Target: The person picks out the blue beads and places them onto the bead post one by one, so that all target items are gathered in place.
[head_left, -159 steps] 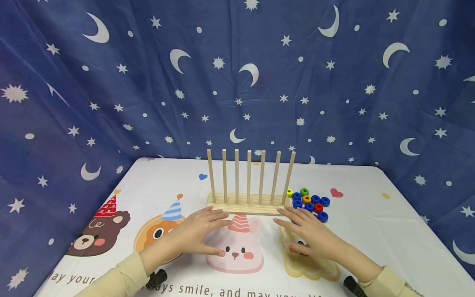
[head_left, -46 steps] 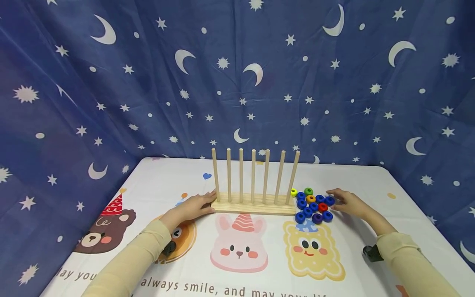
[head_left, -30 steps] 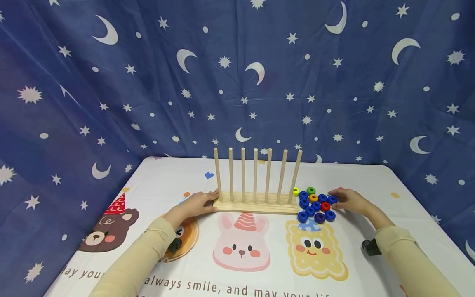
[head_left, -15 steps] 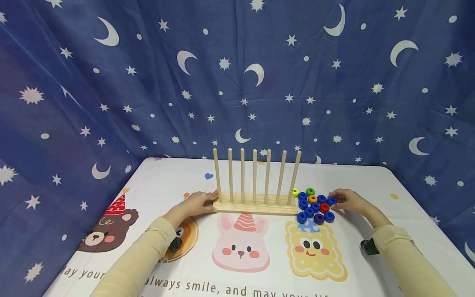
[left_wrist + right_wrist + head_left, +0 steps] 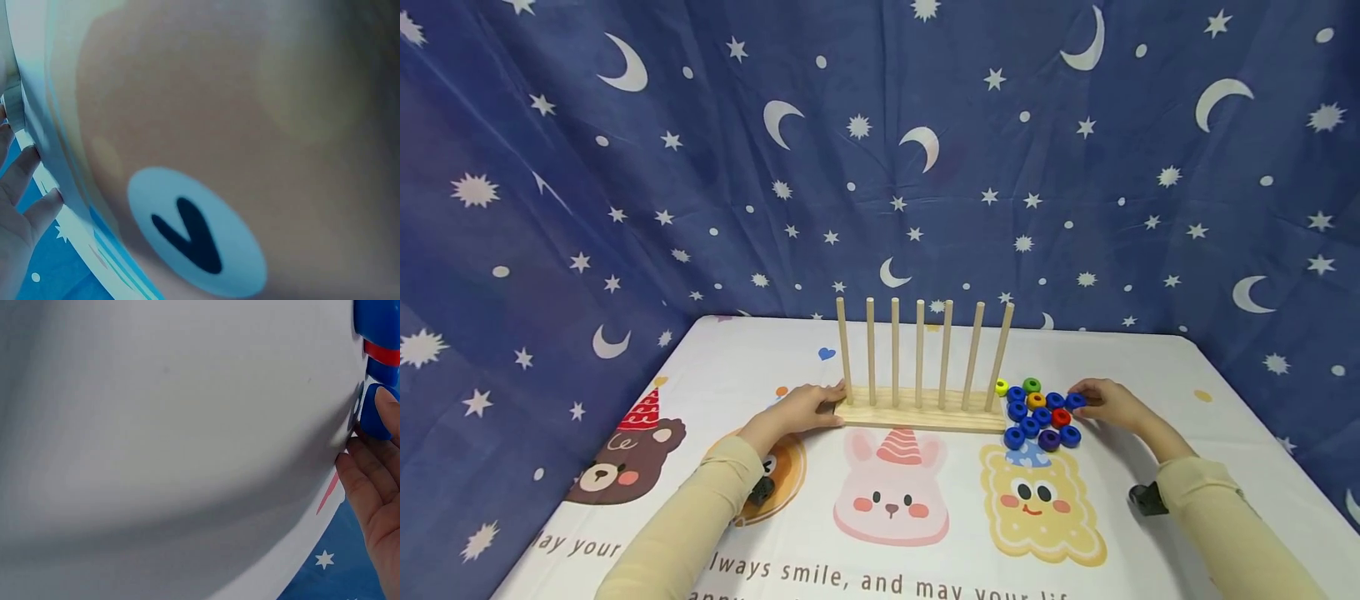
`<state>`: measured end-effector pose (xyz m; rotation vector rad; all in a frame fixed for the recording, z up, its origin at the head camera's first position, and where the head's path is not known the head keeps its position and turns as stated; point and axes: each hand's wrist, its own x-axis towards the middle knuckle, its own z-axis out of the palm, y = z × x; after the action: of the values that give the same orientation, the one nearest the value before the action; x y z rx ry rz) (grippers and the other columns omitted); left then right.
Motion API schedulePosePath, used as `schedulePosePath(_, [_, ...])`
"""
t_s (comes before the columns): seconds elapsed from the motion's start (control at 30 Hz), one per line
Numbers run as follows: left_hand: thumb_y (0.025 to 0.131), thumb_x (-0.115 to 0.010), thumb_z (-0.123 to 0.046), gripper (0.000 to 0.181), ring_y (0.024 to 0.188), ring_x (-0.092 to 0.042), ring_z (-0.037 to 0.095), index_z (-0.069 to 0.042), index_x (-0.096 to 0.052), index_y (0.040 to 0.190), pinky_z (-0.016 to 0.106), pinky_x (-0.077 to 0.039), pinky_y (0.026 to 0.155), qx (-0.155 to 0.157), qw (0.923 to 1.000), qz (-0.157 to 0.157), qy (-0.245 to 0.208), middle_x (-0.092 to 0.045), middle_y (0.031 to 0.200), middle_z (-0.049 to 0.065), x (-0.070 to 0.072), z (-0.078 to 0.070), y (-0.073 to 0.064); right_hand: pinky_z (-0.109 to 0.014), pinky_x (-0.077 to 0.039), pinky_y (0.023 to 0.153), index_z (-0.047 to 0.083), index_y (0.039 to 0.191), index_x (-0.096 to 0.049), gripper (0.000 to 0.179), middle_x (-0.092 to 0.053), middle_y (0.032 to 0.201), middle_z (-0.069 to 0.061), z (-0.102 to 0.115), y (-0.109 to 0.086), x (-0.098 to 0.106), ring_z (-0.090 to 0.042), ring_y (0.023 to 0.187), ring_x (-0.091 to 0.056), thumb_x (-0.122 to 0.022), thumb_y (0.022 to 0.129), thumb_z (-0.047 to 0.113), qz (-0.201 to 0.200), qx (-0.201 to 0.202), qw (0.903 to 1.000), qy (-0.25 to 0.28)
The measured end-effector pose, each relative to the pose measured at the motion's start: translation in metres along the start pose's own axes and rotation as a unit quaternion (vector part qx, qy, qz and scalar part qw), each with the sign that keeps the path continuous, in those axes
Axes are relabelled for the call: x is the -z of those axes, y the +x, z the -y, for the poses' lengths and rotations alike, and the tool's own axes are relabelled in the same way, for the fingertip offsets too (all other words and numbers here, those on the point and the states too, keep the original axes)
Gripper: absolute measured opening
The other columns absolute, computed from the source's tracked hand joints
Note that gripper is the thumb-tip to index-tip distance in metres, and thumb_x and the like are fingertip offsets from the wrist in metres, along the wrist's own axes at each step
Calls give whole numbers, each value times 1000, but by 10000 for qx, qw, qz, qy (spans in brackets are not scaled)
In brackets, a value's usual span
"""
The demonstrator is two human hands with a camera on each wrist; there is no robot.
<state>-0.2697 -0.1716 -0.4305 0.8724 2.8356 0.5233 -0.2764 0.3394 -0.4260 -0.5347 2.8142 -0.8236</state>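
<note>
In the head view a wooden peg rack (image 5: 925,414) with several upright bare pegs stands mid-table. My left hand (image 5: 803,408) holds the left end of its base, thumb in front and fingertips behind. The left wrist view catches those fingers (image 5: 22,178) beside the wood, partly cut off. Right of the rack lies a cluster of ring beads, mostly blue, among them a red bead (image 5: 1061,418), an orange bead (image 5: 1036,401), and a purple bead (image 5: 1049,440). At the cluster's right edge my right hand (image 5: 1108,406) pinches a blue bead (image 5: 374,415), thumb on its side.
A green bead (image 5: 1032,385) and a yellow bead (image 5: 1002,387) lie at the back of the cluster, the yellow one close by the rack. The white tablecloth (image 5: 895,567) has printed cartoon figures. A blue star-patterned curtain (image 5: 880,167) closes off the back and sides.
From hovering before the rack, my hands have parted: the left has gone to the rack's left end, the right to the beads' right side. Lately the right fingers have closed on a blue bead.
</note>
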Motion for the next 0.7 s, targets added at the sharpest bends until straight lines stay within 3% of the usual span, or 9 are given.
schedulePosePath(0.4, [85, -68, -28, 57, 128, -46, 37, 1, -52, 132, 48, -39, 106, -133, 9998, 28, -127, -44, 141, 19, -3, 0, -1, -53, -51, 87, -16, 107, -58, 34, -64, 104, -32, -1, -10, -2, -46, 98, -62, -69, 83, 6, -319, -4, 9995, -53])
schedulePosePath(0.7, [86, -67, -31, 59, 129, -46, 37, 0, -52, 133, 49, -38, 107, -58, 10000, 56, -35, -43, 142, 17, -1, 3, 0, -50, -53, 83, -16, 107, -59, 34, -65, 101, -30, 15, -13, -1, -43, 95, -63, -70, 83, 5, -759, -3, 9971, 11])
